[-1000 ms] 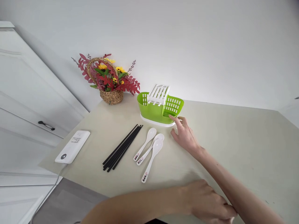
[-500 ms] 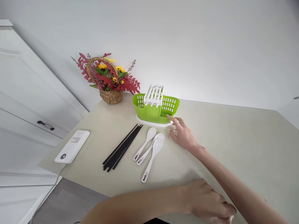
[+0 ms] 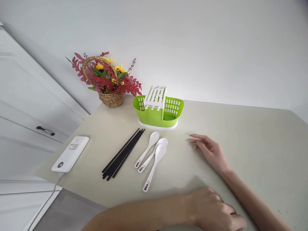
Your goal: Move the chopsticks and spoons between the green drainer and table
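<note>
My right hand point(image 3: 213, 154) hovers low over the table, fingers stretched forward and thumb apart, with nothing in it. To its left stands a green cutlery holder point(image 3: 154, 115) with a white base and a white slatted rack on top. Three white spoons point(image 3: 154, 168) lie in front of the holder, two of them overlapping. Beside them is a bundle of several black chopsticks point(image 3: 122, 155). My left hand point(image 3: 218, 210) is curled at the near edge, its forearm crossing in front of the spoons; nothing shows in its fingers, and the palm is hidden.
A wicker basket point(image 3: 112, 98) of red and yellow flowers stands at the back left. A white power bank point(image 3: 71, 154) with a cable lies at the table's left edge. White cabinets point(image 3: 31, 106) flank the table point(image 3: 252, 138), which meets a wall behind.
My right hand has drawn away from the holder's right side, back and to the right, its fingers drawing closer together. My left hand stays curled. The view has shifted slightly.
</note>
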A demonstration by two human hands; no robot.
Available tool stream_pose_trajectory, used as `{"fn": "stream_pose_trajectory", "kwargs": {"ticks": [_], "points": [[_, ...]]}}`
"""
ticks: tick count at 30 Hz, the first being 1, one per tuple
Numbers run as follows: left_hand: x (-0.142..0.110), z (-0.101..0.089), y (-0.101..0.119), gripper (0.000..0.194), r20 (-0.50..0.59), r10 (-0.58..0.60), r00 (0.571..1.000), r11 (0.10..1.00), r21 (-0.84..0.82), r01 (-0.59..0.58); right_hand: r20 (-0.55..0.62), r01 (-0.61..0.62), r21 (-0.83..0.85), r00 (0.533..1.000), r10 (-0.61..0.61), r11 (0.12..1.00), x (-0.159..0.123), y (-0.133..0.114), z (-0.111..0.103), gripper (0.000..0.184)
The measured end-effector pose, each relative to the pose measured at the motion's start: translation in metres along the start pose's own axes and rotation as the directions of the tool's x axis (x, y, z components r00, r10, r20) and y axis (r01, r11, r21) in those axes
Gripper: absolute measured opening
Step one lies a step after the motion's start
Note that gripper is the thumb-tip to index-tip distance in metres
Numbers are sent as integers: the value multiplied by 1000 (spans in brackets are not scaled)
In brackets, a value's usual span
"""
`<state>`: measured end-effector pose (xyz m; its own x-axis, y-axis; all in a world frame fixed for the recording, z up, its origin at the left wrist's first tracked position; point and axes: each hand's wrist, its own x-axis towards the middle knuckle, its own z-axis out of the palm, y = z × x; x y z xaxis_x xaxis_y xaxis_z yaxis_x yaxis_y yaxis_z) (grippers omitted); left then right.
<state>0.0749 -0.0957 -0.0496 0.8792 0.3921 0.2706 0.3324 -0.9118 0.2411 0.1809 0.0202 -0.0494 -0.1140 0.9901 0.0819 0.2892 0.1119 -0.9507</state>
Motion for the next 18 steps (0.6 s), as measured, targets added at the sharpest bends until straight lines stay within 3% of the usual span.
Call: {"fn": "stream_pose_trajectory", "kwargs": {"ticks": [5,13,18], "points": [[1,-12,-5,24,31,21,999,997,-74,-19,55,67,-88,997,-62,994,-9,-6,5,23],[0,-7,-8,24,-24,-57,998,980,-190,51,52,114,-108,993,-109,988,-4,-10,6,23],[4,-11,-12,40,-25,-196,980,894,-415,168,59,121,-84,991,-116,989,-3,-12,6,24]]}}
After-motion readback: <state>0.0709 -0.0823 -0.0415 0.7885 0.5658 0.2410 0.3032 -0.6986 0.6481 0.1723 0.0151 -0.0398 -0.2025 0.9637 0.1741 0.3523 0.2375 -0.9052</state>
